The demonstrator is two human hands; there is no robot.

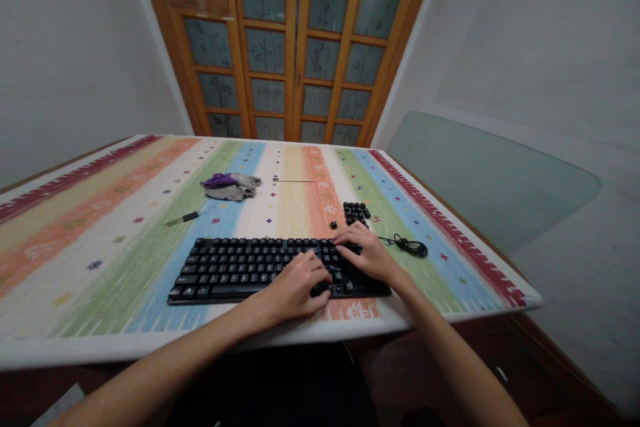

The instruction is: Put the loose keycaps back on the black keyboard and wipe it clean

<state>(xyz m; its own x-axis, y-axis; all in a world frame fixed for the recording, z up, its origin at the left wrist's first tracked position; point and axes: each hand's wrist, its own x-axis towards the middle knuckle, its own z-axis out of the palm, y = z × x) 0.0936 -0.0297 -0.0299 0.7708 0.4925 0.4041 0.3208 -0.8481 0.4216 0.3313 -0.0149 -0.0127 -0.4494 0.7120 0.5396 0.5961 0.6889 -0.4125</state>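
Note:
A black keyboard (235,267) lies flat near the table's front edge, and bare sections show at its right end. My left hand (300,283) rests over its right half, with thumb and fingers closed around a dark keycap (320,288); whether that cap is loose or still seated I cannot tell. My right hand (367,252) lies across the keyboard's upper right part, fingers stretched out and thumb apart, touching it. Just beyond that hand sits a group of loose black keycaps (356,211), with a single keycap (333,225) to their left.
A coiled black cable (411,245) lies right of the keyboard. Farther back are a grey and purple cloth (231,185) and a thin rod (295,181). A small dark-handled tool with thin wires (190,217) lies left. Striped cloth (120,240) covers the table.

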